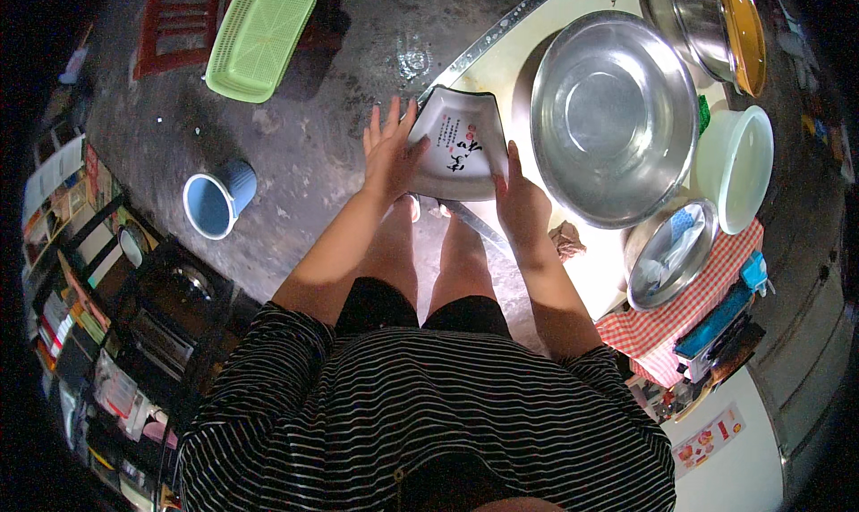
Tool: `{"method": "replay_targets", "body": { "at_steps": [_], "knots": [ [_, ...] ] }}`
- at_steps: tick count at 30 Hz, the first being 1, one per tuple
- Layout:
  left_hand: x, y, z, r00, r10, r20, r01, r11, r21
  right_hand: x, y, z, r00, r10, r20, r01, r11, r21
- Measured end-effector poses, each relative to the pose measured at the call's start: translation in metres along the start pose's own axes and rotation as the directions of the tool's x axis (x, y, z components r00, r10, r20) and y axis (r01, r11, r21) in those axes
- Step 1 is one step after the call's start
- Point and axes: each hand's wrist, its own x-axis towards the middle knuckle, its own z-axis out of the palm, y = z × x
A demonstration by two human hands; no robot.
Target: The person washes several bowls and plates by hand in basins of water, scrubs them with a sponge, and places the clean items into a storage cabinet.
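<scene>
Both hands hold a white fan-shaped ceramic dish [463,150] with a dark rim and brushed writing inside, over the near left edge of the pale table. My left hand [391,153] grips its left side, the thumb over the rim and the other fingers spread outward. On the right side, my right hand [521,200] is closed on the rim, its thumb at the inner wall. A large stainless steel basin [614,119] stands on the table just right of the dish. A crumpled brown cloth [567,240] lies beside my right wrist.
Further right are a pale green plastic basin [746,170], a smaller metal bowl [671,255] with cloths or bags inside, and stacked pots under an orange basin [743,36]. A green plastic basket [262,39] rests at upper left, and a blue bin [220,199] on the floor.
</scene>
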Motion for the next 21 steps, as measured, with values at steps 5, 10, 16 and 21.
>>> {"method": "replay_targets", "body": {
  "at_steps": [5, 10, 16, 21],
  "knots": [
    [0.003, -0.002, 0.001, 0.999, 0.048, -0.008, -0.049, 0.997, -0.058, 0.004, 0.002, 0.002, 0.999, 0.009, 0.035, -0.007, 0.997, -0.071],
    [0.0, -0.001, -0.002, 0.991, 0.071, -0.112, -0.083, 0.991, -0.106, 0.01, 0.0, 0.007, 0.987, 0.098, 0.124, -0.088, 0.992, -0.086],
    [-0.006, 0.003, 0.003, 0.988, -0.157, 0.004, 0.156, 0.974, -0.166, 0.026, 0.015, 0.049, 0.985, 0.022, -0.168, 0.078, 0.821, 0.565],
    [-0.015, 0.02, -0.031, 0.915, -0.258, 0.31, 0.316, 0.936, -0.154, 0.005, 0.009, 0.025, 0.994, 0.11, -0.013, -0.078, 0.778, 0.623]
  ]
}}
